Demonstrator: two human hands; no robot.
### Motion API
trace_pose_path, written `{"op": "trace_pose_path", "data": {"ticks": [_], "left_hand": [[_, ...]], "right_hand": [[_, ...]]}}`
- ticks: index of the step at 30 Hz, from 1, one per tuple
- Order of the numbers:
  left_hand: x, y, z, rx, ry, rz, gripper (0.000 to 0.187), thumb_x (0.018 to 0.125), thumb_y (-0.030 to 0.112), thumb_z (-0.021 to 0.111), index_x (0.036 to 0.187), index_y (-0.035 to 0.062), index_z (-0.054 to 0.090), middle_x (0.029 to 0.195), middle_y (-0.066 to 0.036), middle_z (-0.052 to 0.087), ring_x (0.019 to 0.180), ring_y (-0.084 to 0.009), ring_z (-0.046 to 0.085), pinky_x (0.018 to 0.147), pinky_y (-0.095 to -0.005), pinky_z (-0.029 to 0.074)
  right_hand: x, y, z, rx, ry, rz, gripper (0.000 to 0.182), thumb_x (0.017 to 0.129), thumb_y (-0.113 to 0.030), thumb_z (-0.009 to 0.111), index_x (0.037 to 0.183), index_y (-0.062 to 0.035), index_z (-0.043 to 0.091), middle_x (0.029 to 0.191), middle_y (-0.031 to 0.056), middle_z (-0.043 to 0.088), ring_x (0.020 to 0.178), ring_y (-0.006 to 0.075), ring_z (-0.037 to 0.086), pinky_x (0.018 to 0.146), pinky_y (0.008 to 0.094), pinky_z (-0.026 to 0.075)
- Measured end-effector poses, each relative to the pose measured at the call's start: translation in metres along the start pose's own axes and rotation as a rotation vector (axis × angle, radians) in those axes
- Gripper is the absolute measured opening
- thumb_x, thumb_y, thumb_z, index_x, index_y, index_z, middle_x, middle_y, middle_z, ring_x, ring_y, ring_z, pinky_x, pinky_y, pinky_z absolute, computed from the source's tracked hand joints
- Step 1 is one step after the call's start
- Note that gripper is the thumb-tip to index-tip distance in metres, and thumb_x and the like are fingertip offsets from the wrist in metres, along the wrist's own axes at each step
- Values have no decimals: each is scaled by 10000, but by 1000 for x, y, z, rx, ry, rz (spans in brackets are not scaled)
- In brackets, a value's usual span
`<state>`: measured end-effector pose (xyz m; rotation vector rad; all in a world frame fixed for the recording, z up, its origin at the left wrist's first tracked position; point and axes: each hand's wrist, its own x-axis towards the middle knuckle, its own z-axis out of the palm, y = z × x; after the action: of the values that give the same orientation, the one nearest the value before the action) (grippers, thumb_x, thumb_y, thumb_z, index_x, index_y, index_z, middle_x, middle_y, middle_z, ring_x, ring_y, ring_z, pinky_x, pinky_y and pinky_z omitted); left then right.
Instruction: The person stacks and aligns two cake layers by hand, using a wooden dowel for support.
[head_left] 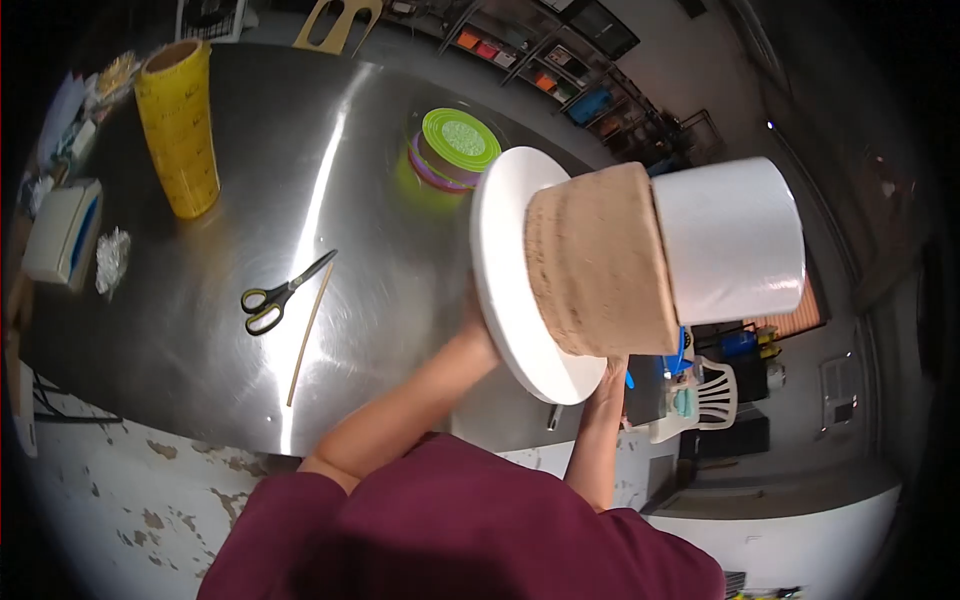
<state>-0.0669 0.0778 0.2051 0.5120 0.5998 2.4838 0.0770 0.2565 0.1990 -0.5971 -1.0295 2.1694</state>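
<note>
A two-tier cake on a round white cake board (pixel 500 250) is held up above the table's right side, appearing tilted in this view. Its wide lower tier (pixel 600 260) has a brown coating; the narrower upper tier (pixel 730 240) is smooth, white and shiny. My left hand (pixel 478 318) supports the board from its left side, fingers hidden behind it. At the board's near edge, my right hand (pixel 615 368) holds from beneath, mostly covered by the cake. Black-and-yellow scissors (pixel 285 294) and a thin wooden stick (pixel 310 335) lie on the table left of the board.
The metal table (pixel 270 130) bears a yellow wrap roll (pixel 180 130), a green-lidded container (pixel 460 140), crumpled foil (pixel 113 262) and a pale box (pixel 62 235). A white plastic chair (pixel 715 395) stands to the right. Shelves (pixel 540 65) line the back.
</note>
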Motion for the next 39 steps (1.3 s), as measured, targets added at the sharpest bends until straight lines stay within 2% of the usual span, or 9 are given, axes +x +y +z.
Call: {"op": "trace_pose_path", "data": {"ticks": [2,3,4,9,17,20,28,31,39], "left_hand": [[10,27,-5,-511,-56,-245,893,830,718,273,1351,-7,300,1300,-194,438,1169,-308,480,956,-440,428],[14,33,-16,-461,-85,-315,998,781,787,156,1396,2,209,1375,-210,346,1251,-350,378,1047,-459,312],[15,33,-28,-632,-162,-325,876,848,708,208,1367,9,298,1352,-188,393,1219,-322,420,1020,-445,342],[20,19,-59,-316,135,-245,742,899,616,264,1325,18,371,1278,-166,472,1161,-291,481,982,-404,390],[18,9,-95,-188,259,-271,605,938,488,338,1308,11,380,1276,-144,472,1153,-257,485,963,-375,395],[18,-2,-112,-138,356,-233,552,926,426,440,1226,-37,456,1171,-148,545,1045,-241,558,896,-355,447],[17,-9,-113,39,552,-249,522,917,401,475,1204,-35,479,1115,-142,579,983,-245,589,872,-357,470],[16,-5,-108,63,525,-236,552,919,417,463,1159,-78,508,1083,-154,588,936,-231,607,806,-337,500],[-14,-30,-161,-342,332,-256,498,939,392,328,1228,15,480,1154,-144,569,1033,-285,568,899,-391,466]], "right_hand": [[7,0,-1,2,-2,-19,398,950,-201,354,1257,44,417,1230,178,514,1058,294,558,870,371,487],[10,1,-2,4,1,-23,398,950,-200,353,1257,45,417,1230,178,514,1058,294,558,870,371,487],[12,3,-3,7,3,-27,398,950,-200,352,1256,45,417,1230,178,514,1058,294,558,871,371,487],[12,27,-14,-10,60,-22,397,951,-197,347,1256,47,416,1230,179,514,1058,294,558,871,370,486],[51,79,-84,-95,91,-45,428,956,-272,398,1281,5,408,1277,157,482,1106,278,526,913,380,466],[26,68,-27,-76,188,-12,422,952,-247,381,1278,20,401,1274,166,479,1095,287,533,907,384,471],[30,68,-35,-85,233,-52,343,952,-131,346,1220,64,432,1224,182,512,1059,293,558,879,361,488],[30,72,-41,-96,247,-69,321,952,-115,366,1212,58,443,1212,170,523,1036,277,572,874,354,488],[13,117,-44,-133,152,-101,298,938,-192,484,1157,6,522,1115,120,587,984,224,588,822,321,489]]}}
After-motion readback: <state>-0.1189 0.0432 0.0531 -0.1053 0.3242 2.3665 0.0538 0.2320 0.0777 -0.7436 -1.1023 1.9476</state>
